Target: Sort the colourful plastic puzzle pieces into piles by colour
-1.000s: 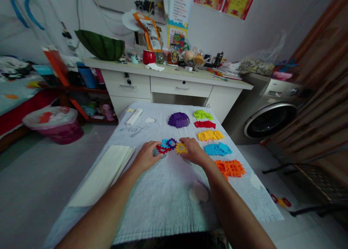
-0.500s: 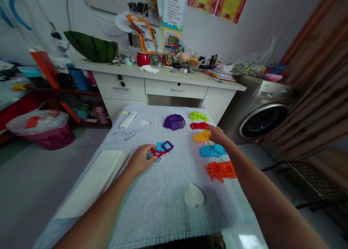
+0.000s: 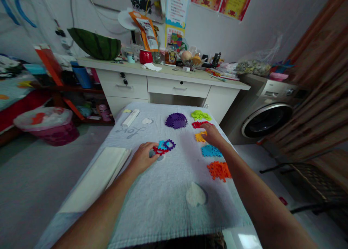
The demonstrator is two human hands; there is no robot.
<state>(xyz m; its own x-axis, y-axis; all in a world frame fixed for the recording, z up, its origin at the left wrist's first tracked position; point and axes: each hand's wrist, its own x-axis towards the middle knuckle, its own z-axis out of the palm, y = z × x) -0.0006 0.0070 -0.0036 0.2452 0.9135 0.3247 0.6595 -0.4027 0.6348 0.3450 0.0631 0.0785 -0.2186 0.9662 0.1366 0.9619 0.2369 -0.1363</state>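
Observation:
My left hand (image 3: pixel 144 157) is closed with thumb and fingers on the edge of a small set of linked, toothed plastic pieces. In it, a red piece (image 3: pixel 161 151) sits closest to the fingers, a light blue piece (image 3: pixel 162 144) lies behind, and a purple toothed ring (image 3: pixel 170 144) is at the right end. Over the yellow pieces (image 3: pixel 200 136) is my right hand (image 3: pixel 213 134), its index finger and thumb apart, the fingertips close to the red pile (image 3: pixel 198 124). The hand covers part of the yellow pile.
A purple pile (image 3: pixel 176 121) lies at the table's far middle. Along the right are green (image 3: pixel 201 115), blue (image 3: pixel 210 150) and orange piles (image 3: pixel 219 170). A white bar (image 3: pixel 131 118) and a folded pale cloth (image 3: pixel 95 180) lie left. Beyond stands a cluttered desk (image 3: pixel 163 73).
My right hand has shifted left over the yellow pieces, covering more of them. The left hand keeps its hold on the linked pieces. The whole view has shifted slightly.

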